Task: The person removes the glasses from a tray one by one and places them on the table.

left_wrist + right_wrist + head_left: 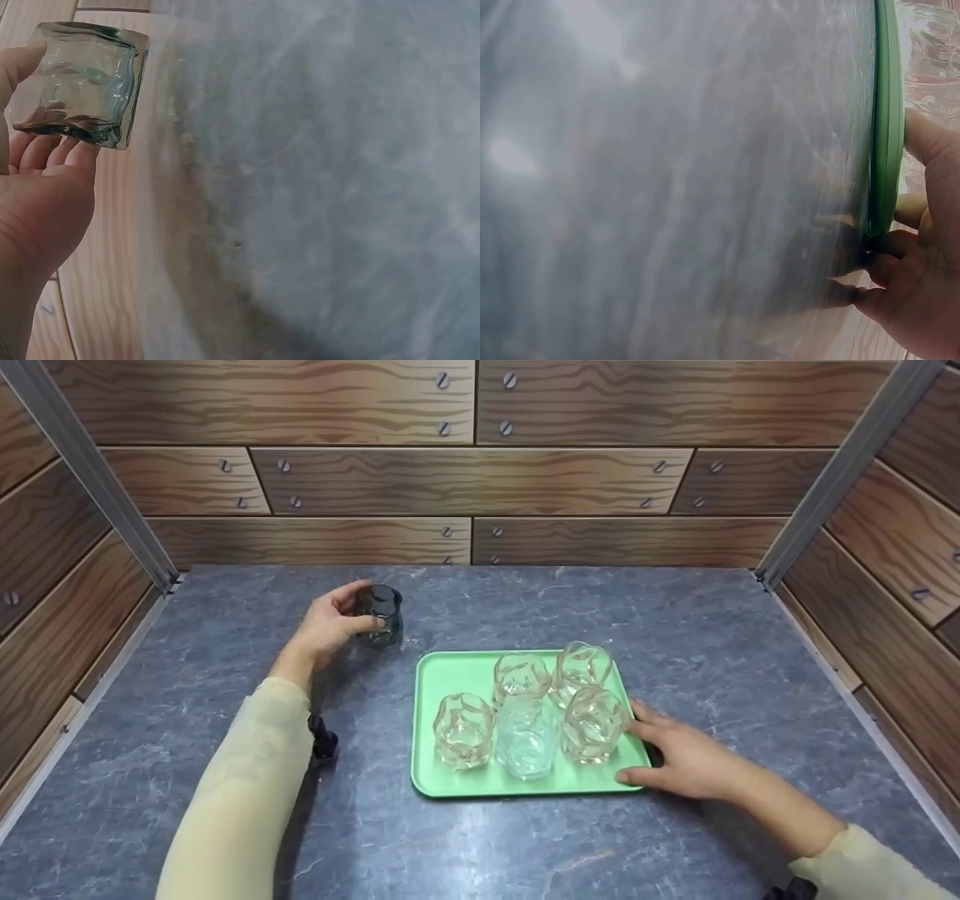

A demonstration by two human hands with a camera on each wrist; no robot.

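My left hand [326, 626] grips a dark smoky drinking glass [380, 619] by its side, thumb at the front, at the back left of the table. In the left wrist view the same glass [90, 82] looks grey-green and see-through, with fingers behind its lower part. My right hand [686, 757] holds the right edge of a light green tray [442, 671], its thumb over the rim near the front corner. In the right wrist view some fingers [881, 266] are bent outside the green rim [887, 112]. Several clear glasses [463, 735] and one pale aqua glass [526, 742] stand on the tray.
The tray lies on a grey marbled table [390, 840], right of its middle. Wood-patterned panels [472, 480] enclose the back and both sides. Metal posts [97, 472] rise at the back corners.
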